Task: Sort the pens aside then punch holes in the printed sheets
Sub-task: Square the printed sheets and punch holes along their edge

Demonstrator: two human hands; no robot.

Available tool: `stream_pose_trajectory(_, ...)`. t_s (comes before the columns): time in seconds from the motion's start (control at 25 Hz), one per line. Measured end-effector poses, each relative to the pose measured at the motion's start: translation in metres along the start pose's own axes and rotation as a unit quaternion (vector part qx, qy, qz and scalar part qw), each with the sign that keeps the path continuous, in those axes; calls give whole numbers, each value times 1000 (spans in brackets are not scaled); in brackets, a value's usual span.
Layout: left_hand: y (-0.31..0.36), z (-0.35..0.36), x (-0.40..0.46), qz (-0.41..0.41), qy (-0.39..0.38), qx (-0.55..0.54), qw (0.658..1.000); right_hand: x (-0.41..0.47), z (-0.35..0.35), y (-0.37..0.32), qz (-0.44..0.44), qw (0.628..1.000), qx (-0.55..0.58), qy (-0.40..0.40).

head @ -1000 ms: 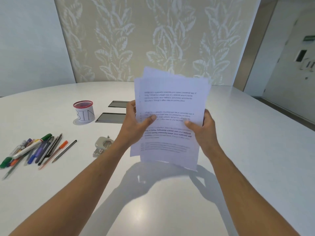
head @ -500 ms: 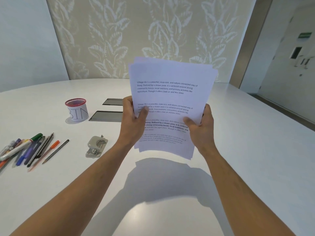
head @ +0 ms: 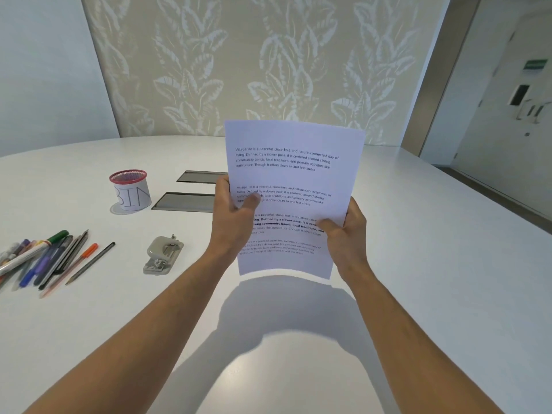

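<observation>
At frame centre both hands gripped the printed sheets [head: 294, 180], left hand [head: 234, 222] and right hand [head: 348, 234] pinching opposite edges; light, floppy paper, best held there.

A white table [head: 433, 264] with a curved far edge fills most of the view, its glossy top catching a soft shadow and a pale glare near the bottom. Two dark rectangular hatches [head: 191, 189] sit flush in its surface. Behind it stands a beige wall panel [head: 254, 61] patterned with pale leaves, flanked on the left by a plain bluish-white wall [head: 44, 70]. To the right, a tan pillar [head: 439, 70] edges a white door [head: 507, 115] bearing a green sign [head: 536, 64]. A strip of dark floor [head: 493, 186] shows beyond the table. The light is even and bright.
</observation>
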State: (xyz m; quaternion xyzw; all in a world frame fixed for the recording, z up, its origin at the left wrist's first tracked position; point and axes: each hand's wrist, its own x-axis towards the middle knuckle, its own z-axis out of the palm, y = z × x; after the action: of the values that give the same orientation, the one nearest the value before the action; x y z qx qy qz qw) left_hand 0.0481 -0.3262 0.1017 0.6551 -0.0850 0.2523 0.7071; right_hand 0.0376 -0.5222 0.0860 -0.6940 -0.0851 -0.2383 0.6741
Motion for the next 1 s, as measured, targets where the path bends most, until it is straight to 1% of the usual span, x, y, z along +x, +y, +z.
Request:
stream_pose_trajectory(0.08,-2,0,-3,-4,0,20,1000,-5,-1,3,12,1000,-4,5)
stream_pose_trajectory(0.24,-16,0,-15,-46,-1,48,998,-18,1,14,38,999,-8,24)
stream_pose_trajectory(0.4,-14,1,-14,-47,2,51,998,-18,2,14,49,998,1,43)
stream_pose_trajectory(0.56,-25,0,-23,-48,0,54,997,-33,7,27,50,998,-10,44)
stream_pose_trajectory(0.76,-27,0,-21,-58,12,49,997,-28,6,29,49,997,-37,38)
stream_pose_trajectory(0.88,-35,-1,-28,-74,6,59,996,-36,7,37,57,997,-50,22)
stream_pose_trajectory(1.0,-34,-1,-25,-83,9,64,994,-32,6,37,51,997,-51,23)
